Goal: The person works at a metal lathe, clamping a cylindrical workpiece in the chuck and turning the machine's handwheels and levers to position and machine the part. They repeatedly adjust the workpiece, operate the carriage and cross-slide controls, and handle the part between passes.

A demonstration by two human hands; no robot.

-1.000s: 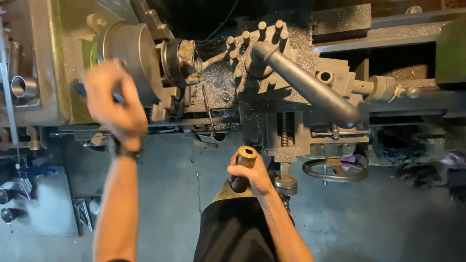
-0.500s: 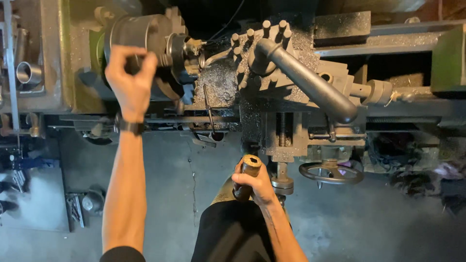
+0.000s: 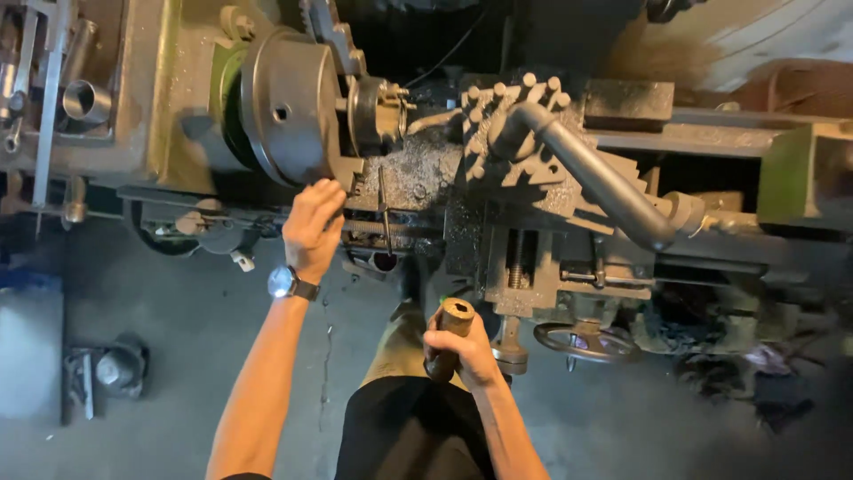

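I stand at a dark, greasy metal lathe. My left hand [image 3: 313, 224], with a wristwatch, rests its fingers against the lower edge of the round chuck [image 3: 289, 102]; whether it grips anything is unclear. My right hand [image 3: 460, 345] is closed around a short brown cylindrical piece [image 3: 451, 324] with a hole in its end, held upright near my waist. A small workpiece [image 3: 380, 108] sits in the chuck jaws. The tool post [image 3: 511, 120] with several bolts stands to its right.
A long grey lever handle [image 3: 604, 182] slopes down to the right from the tool post. A handwheel [image 3: 585, 340] hangs below the carriage. A metal tube [image 3: 85, 100] lies on the headstock at the left. Concrete floor lies below, with a small metal object [image 3: 111, 369].
My left hand has dropped from the top of the chuck to its lower edge. My right hand stays low, holding the brown piece. The view has shifted right.
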